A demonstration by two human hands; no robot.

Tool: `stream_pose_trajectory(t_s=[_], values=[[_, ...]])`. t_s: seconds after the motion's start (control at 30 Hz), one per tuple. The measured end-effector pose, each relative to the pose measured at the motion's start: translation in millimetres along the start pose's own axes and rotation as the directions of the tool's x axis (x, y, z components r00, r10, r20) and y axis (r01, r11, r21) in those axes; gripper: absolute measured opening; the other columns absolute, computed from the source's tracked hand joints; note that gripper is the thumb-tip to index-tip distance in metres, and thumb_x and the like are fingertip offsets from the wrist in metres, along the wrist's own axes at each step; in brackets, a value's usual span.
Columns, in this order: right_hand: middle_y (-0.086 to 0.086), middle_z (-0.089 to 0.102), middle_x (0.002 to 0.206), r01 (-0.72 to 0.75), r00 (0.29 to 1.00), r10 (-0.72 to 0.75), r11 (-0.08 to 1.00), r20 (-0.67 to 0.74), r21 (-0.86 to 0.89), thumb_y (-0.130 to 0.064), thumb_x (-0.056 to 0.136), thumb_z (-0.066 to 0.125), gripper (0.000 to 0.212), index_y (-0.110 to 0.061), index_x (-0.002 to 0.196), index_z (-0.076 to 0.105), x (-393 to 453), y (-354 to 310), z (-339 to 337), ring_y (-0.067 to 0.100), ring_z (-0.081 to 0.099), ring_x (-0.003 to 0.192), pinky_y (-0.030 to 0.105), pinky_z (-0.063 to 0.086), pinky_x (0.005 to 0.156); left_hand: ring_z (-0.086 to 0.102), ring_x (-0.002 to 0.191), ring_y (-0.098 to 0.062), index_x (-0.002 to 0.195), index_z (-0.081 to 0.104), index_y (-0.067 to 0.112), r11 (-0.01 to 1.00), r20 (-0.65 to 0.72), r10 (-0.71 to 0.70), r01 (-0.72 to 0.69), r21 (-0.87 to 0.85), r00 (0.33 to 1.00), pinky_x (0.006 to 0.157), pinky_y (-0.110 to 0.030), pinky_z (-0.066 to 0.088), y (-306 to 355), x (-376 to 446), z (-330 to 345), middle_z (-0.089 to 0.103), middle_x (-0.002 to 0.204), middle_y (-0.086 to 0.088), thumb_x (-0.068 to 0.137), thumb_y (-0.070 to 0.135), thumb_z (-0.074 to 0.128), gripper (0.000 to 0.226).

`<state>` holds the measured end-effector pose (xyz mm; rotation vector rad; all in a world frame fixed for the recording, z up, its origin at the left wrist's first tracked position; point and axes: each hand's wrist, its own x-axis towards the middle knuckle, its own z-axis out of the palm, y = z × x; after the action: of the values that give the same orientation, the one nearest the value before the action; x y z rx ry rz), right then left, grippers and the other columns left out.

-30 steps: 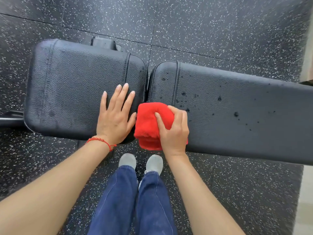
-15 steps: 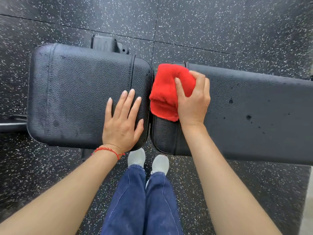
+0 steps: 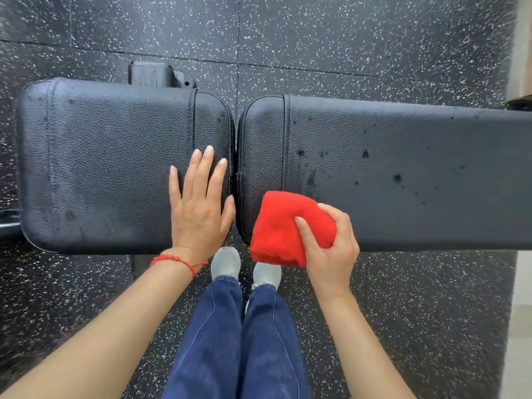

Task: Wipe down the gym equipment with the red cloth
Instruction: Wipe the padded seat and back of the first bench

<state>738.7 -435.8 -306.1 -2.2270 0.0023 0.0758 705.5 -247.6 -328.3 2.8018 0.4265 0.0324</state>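
Observation:
A black padded gym bench lies across the view in two parts: a seat pad (image 3: 109, 162) on the left and a longer back pad (image 3: 403, 174) on the right, with a narrow gap between them. Dark wet spots dot the back pad. My right hand (image 3: 331, 246) grips a folded red cloth (image 3: 285, 228) at the near left corner of the back pad, partly over its front edge. My left hand (image 3: 198, 205) rests flat on the seat pad's right end, fingers straight, with a red bracelet on the wrist.
The floor (image 3: 316, 33) is black rubber tile with white speckles. A black frame part (image 3: 155, 74) sticks out behind the seat pad. My jeans and grey shoes (image 3: 226, 262) stand just before the gap. A pale surface (image 3: 522, 44) runs along the right edge.
My right hand has swept the cloth from the far edge of the back pad toward me, down to its near edge. The left hand has stayed flat on the seat pad.

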Motion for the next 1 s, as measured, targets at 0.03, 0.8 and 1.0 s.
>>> stream_pose_trajectory(t_s=[0.03,0.8,1.0], values=[[0.007,0.061,0.094,0.009,1.0,-0.009,1.0,-0.008,-0.022,-0.022,0.076,0.072,0.034,-0.004,0.101,0.059,3.9,0.9,0.3,0.003,0.052,0.09,0.005,0.036,0.087,0.031,0.135,-0.033,0.132,0.047,0.001,1.0,0.005,0.016,-0.016,-0.017,1.0,0.108,-0.058,0.016,8.1,1.3,0.9,0.037,0.144,-0.019,0.085,0.023,0.044,0.052],[0.02,0.062,0.093,0.172,0.983,-0.179,0.974,-0.034,-0.15,-0.018,0.081,0.07,0.03,0.004,0.1,0.06,112.4,-8.3,16.3,0.029,0.059,0.087,0.025,0.04,0.08,0.03,0.136,-0.027,0.139,0.038,0.007,0.995,0.084,0.076,-0.081,0.055,0.994,0.11,-0.053,0.015,36.9,22.6,24.0,0.033,0.147,-0.013,0.09,0.023,0.035,0.052],[0.017,0.061,0.089,0.191,0.98,-0.18,0.971,0.083,-0.143,-0.024,0.081,0.066,0.034,0.004,0.099,0.06,42.6,25.8,-23.3,0.014,0.053,0.088,0.006,0.034,0.088,0.031,0.136,-0.028,0.138,0.04,0.006,0.996,0.08,0.066,-0.07,0.046,0.995,0.109,-0.054,0.015,39.8,22.8,24.7,0.035,0.147,-0.013,0.09,0.022,0.036,0.051]])
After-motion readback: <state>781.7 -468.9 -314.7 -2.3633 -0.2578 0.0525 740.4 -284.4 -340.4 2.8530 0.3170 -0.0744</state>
